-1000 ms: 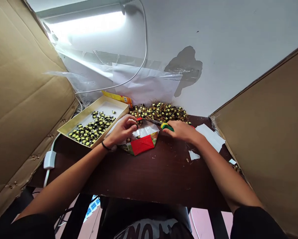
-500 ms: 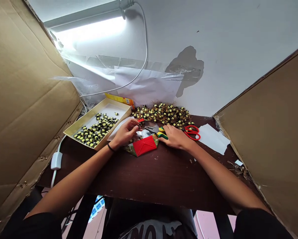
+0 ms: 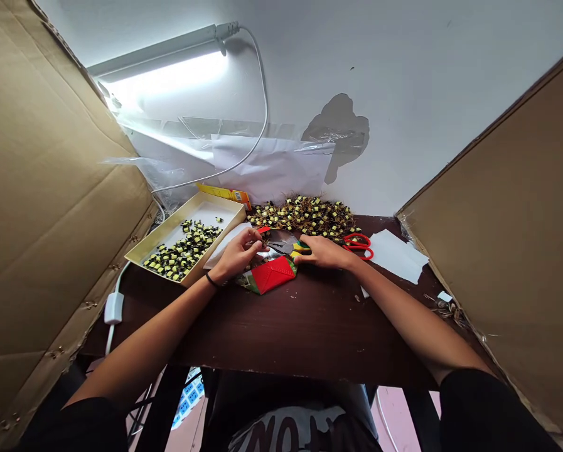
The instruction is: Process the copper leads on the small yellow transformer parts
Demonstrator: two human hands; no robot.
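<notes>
My right hand (image 3: 326,252) is wrapped round the yellow-and-green handles of a pair of pliers (image 3: 284,247). The plier jaws point left, close to the fingertips of my left hand (image 3: 240,254). The fingers of that hand are pinched together on a small dark wired part (image 3: 265,238), mostly hidden, which resembles the coils nearby. Below the jaws lies a folded red and green packet (image 3: 272,275). Just behind both hands rises a pile of small black-and-yellow coils (image 3: 304,213) with thin copper-coloured wires.
Left of my hands, a shallow cardboard tray (image 3: 236,216) holds many similar coils. Red-handled scissors (image 3: 359,246) lie right of the pliers, beside white paper (image 3: 396,256). Cardboard walls stand on both sides. A lamp cord with a white switch (image 3: 114,307) runs along the left.
The pliers have turned slightly, and their jaws are nearer my left fingertips. Their handles look closer together in my right hand. The whole view has shifted a little.
</notes>
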